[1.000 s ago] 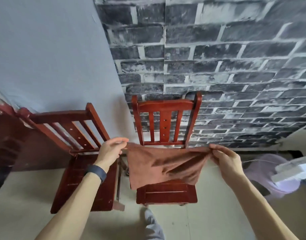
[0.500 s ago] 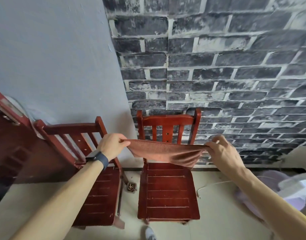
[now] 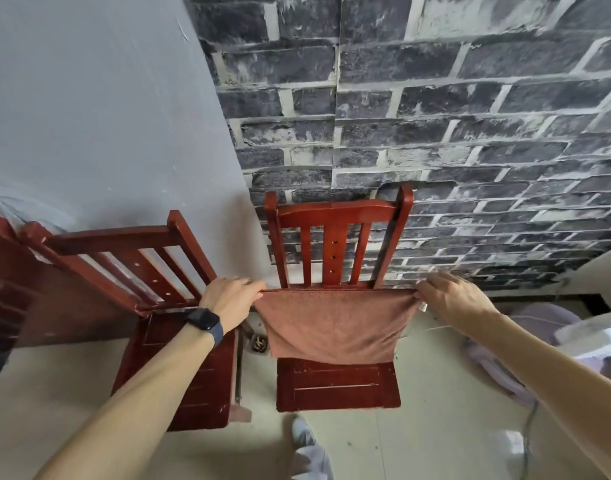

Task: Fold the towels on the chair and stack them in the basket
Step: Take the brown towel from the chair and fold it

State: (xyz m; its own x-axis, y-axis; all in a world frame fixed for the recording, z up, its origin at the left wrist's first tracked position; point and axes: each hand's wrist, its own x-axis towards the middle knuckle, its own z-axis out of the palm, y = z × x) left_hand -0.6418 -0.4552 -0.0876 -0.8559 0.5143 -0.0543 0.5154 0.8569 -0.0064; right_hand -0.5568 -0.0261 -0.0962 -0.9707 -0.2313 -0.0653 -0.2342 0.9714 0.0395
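Observation:
A brown towel hangs stretched flat in the air in front of the middle red wooden chair. My left hand pinches the towel's top left corner; a dark watch sits on that wrist. My right hand pinches the top right corner. The towel's top edge is taut and level, and its lower edge hangs over the back part of the seat. No basket is in view.
A second red chair stands to the left, close beside the first. A brick-pattern wall is behind the chairs. A white and lilac fan with a cable sits on the floor at right. My shoe is near the chair's front.
The towel was bunched and sagging between my hands; now it hangs flat and taut. My hands moved slightly further apart and the view tilted down.

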